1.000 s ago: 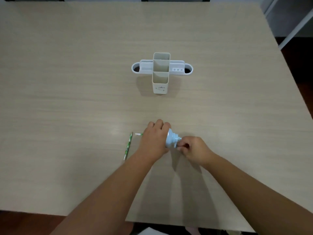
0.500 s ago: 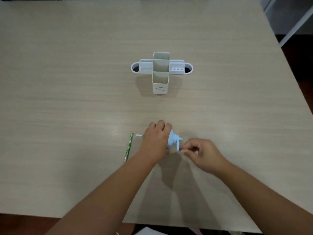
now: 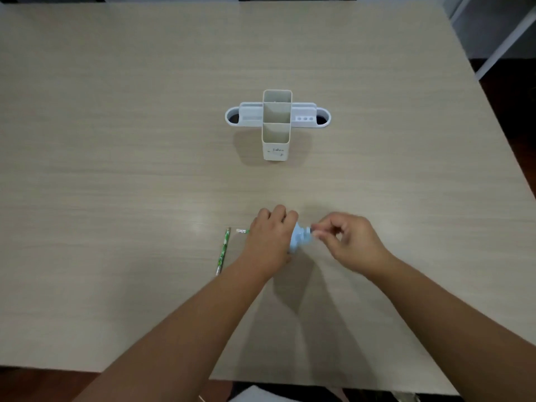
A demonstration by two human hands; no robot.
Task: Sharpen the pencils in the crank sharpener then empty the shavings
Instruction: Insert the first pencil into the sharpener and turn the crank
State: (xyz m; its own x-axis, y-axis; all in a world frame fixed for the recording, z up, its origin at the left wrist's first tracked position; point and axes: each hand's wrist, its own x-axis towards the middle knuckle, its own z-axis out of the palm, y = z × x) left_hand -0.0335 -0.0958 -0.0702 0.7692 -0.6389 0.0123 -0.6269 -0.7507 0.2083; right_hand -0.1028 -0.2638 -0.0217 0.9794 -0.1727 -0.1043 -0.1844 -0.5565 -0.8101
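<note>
We note a pale wood-grain table (image 3: pixel 116 140); at its centre stands a white plastic desk organiser (image 3: pixel 277 126), compartments apparently empty. Near the front edge, left hand (image 3: pixel 269 239) grips the light blue crank sharpener (image 3: pixel 300 240); right hand (image 3: pixel 345 242) pinches its crank.

Bare table (image 3: pixel 116 140) lay open all round; only the organizer (image 3: pixel 277 123) at twelve o'clock and a pencil (image 3: pixel 222 251) at nine o'clock stood in the way.

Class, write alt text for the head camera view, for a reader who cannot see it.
A person's left hand grips a light blue crank sharpener on a wooden table while the right hand pinches its crank. A green pencil lies to the left; a white desk organizer stands beyond.
</note>
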